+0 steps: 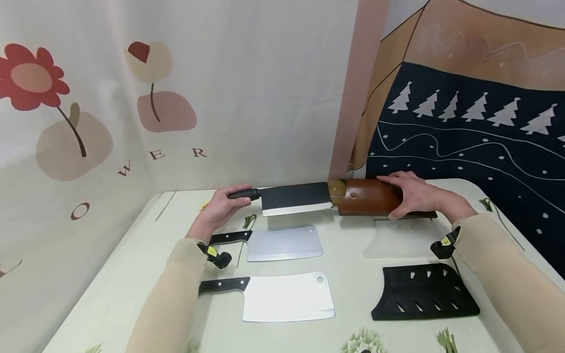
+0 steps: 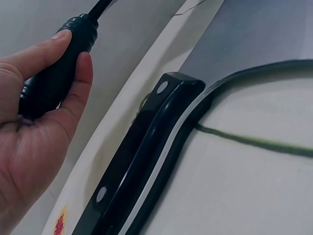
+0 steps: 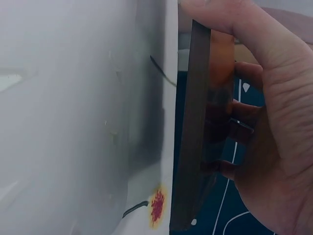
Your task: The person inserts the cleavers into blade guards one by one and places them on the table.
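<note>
At the table's back edge, my left hand grips the black ridged handle of a dark-bladed cleaver with a bright cutting edge. My right hand holds a brown leather knife sheath from above, thumb on the near side and fingers on the far side. The cleaver's front end meets the tan piece at the sheath's left end. In the right wrist view, the sheath appears edge-on between thumb and fingers. Both cleaver and sheath are held above the table.
Two silver cleavers with black riveted handles, one farther and one nearer, lie on the patterned white tablecloth. At right lie a translucent blade cover and a black slotted one. A printed curtain hangs behind.
</note>
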Motion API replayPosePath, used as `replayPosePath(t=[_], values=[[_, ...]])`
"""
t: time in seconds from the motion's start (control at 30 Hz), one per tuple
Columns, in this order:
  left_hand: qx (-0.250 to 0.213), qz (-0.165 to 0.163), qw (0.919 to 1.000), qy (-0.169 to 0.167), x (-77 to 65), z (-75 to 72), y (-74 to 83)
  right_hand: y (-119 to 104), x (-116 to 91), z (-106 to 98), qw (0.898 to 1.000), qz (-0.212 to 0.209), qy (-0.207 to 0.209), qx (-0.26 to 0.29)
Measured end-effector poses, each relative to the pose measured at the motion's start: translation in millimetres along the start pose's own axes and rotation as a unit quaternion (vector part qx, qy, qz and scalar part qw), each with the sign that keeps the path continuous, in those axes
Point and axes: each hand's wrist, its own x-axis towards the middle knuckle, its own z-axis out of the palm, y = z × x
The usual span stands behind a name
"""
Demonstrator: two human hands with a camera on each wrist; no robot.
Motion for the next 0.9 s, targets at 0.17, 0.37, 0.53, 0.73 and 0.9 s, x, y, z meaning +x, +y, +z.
replayPosePath(t=[0.17, 0.37, 0.53, 0.73, 0.9], values=[[-0.001, -0.004, 1.0000, -0.004, 0.1, -0.9, -0.9, -2.7, 1.0, 0.0, 1.000, -0.009, 0.001, -0.007], [-0.018, -0.012, 0.9997, -0.008, -0.7, -1.1, -1.0, -6.7, 0.8, 0.4, 1.000, -0.017, 0.009, 0.009], [-0.009, -0.012, 0.9998, -0.016, -0.2, 0.7, -0.8, -12.8, 0.7, 2.9, 0.999, -0.026, 0.020, 0.010], [-0.023, -0.014, 0.9995, -0.015, -0.4, 1.1, 0.3, -21.2, 0.8, 3.2, 0.999, -0.033, 0.034, 0.008], [-0.034, -0.013, 0.9993, -0.009, -0.2, 0.8, 1.2, -25.2, 1.0, 3.6, 0.999, -0.024, 0.038, 0.003]])
